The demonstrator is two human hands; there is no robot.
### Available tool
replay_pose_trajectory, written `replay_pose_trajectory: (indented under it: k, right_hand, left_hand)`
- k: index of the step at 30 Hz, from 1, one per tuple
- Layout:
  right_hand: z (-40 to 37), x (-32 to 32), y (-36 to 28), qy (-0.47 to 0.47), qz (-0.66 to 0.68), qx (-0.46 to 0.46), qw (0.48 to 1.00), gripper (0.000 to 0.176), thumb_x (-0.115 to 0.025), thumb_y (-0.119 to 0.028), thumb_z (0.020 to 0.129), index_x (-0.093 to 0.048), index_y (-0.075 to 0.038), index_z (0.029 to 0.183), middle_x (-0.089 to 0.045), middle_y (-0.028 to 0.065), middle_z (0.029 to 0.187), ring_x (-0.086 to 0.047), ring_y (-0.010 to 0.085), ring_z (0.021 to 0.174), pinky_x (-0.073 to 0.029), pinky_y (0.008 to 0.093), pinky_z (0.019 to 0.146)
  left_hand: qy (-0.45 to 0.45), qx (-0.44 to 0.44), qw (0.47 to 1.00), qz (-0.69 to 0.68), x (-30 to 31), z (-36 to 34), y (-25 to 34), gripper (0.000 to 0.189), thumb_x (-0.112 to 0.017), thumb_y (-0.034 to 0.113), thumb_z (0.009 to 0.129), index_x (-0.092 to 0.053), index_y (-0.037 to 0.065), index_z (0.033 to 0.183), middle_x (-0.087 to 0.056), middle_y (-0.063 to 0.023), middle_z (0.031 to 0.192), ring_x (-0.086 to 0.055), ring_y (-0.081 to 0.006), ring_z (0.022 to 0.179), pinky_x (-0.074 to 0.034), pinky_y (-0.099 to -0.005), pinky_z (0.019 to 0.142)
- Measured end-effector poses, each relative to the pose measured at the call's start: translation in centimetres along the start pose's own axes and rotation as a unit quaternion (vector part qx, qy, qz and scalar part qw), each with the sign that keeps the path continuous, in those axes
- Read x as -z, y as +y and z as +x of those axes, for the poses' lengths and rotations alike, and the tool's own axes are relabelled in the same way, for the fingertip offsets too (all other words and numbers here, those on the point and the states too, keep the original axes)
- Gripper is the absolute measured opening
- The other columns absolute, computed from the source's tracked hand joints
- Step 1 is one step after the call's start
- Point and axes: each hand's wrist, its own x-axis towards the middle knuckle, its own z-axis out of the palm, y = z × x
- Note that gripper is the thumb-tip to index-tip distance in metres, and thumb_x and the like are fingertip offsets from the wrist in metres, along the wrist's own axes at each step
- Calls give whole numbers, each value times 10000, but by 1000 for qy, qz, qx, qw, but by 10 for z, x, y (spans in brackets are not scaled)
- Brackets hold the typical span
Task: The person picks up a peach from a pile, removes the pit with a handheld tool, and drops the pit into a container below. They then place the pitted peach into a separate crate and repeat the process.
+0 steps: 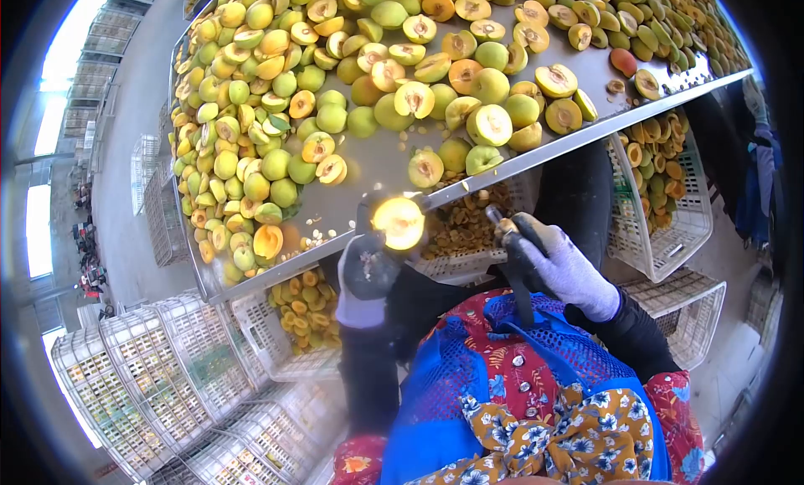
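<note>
My left hand (pixel 369 269), in a pale glove stained dark, is closed on a cut apricot (pixel 399 224) at the table's near edge, its bright orange flesh facing up. My right hand (pixel 548 255), in a light purple glove with dirty fingers, is closed round a slim dark tool (pixel 494 214), perhaps a knife; its blade is not clear. The two hands are apart. Beyond them, whole and halved apricots (pixel 490 125) lie on the metal table (pixel 381 162), some cut faces showing the stone. Small pale pits or kernels (pixel 316 235) lie near the edge.
Under the table edge stand a crate of apricot halves (pixel 303 313) and another with brownish pieces (pixel 461 225). A white crate (pixel 666 246) of halves is at right. Stacked crates (pixel 159 368) fill the lower left. A person in blue clothing (pixel 760 183) stands far right.
</note>
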Motion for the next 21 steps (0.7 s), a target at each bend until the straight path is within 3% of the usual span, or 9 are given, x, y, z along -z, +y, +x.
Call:
replay_pose_trajectory:
  k: [1, 3, 6, 9, 12, 14, 17, 19, 21]
  right_hand:
    - [-1, 1, -12, -35, -54, 4, 998, 205, -533, -182, 980, -507, 4, 1062, -584, 208, 686, -616, 399, 653, -451, 448, 558]
    - [-1, -11, -8, -34, -146, 65, 987, 269, -550, -207, 969, -483, 28, 1083, -597, 221, 683, -619, 422, 669, -460, 489, 559]
    - [-2, -25, -15, -34, -202, 98, 974, 310, -579, -232, 951, -467, 40, 1046, -587, 201, 633, -616, 405, 591, -465, 485, 511]
    - [-4, -33, -15, -20, -220, 117, 968, 295, -579, -225, 950, -464, 37, 1021, -584, 190, 618, -613, 383, 549, -455, 467, 469]
    - [-7, -42, -2, -14, -219, 137, 966, 296, -575, -221, 952, -459, 43, 1017, -565, 172, 586, -598, 368, 504, -441, 457, 439]
    - [-7, -45, -2, -30, -211, 107, 971, 273, -545, -220, 968, -481, 45, 985, -543, 154, 578, -591, 330, 507, -451, 428, 456]
    - [-7, -42, 9, -38, -320, 317, 892, 267, -495, -232, 994, -518, 32, 961, -562, 165, 652, -612, 311, 613, -466, 403, 514]
    - [-5, -27, -21, -159, 0, 7, 987, 260, -471, -221, 1001, -536, 27, 961, -572, 194, 756, -616, 321, 691, -471, 401, 567]
    - [-5, -22, -30, -209, 195, -181, 941, 255, -459, -217, 1006, -545, 22, 977, -575, 198, 819, -614, 319, 731, -472, 398, 606]
  left_hand:
    - [15, 3, 1000, -17, -5, -1, -9, 524, -617, 281, 905, -434, 36, 1331, -525, -240, 1310, -605, -387, 1095, -577, -461, 828]
    - [50, 14, 997, -52, -12, -3, -28, 483, -549, 396, 975, -455, 49, 1296, -545, -210, 1294, -594, -358, 1128, -544, -476, 916]
    - [146, -31, 977, 154, -60, -1, -48, 508, -450, 518, 997, -480, 75, 1243, -632, -176, 1136, -636, -303, 1051, -542, -430, 910]
    - [159, -61, 964, 204, -61, -6, -62, 457, -446, 469, 1015, -488, 59, 1213, -656, -152, 1049, -660, -287, 963, -545, -410, 874]
    - [172, -163, 863, 446, -69, -6, -71, 365, -415, 358, 1042, -506, 17, 1134, -662, -125, 947, -660, -228, 862, -545, -333, 794]
    - [231, -126, 895, 361, -67, -4, -79, 368, -404, 342, 1056, -534, -2, 1080, -657, -112, 904, -652, -192, 818, -539, -290, 750]
    - [246, -184, 871, 384, -63, -4, -91, 392, -379, 352, 1068, -546, -3, 1061, -649, -102, 909, -649, -187, 799, -537, -294, 727]
    - [256, -206, 862, 387, -60, -4, -97, 381, -362, 327, 1073, -551, -3, 1063, -637, -96, 907, -637, -179, 813, -525, -302, 731]
    - [256, -223, 846, 412, -61, -6, -97, 328, -373, 244, 1069, -575, -13, 1042, -633, -104, 909, -626, -182, 818, -508, -313, 742]
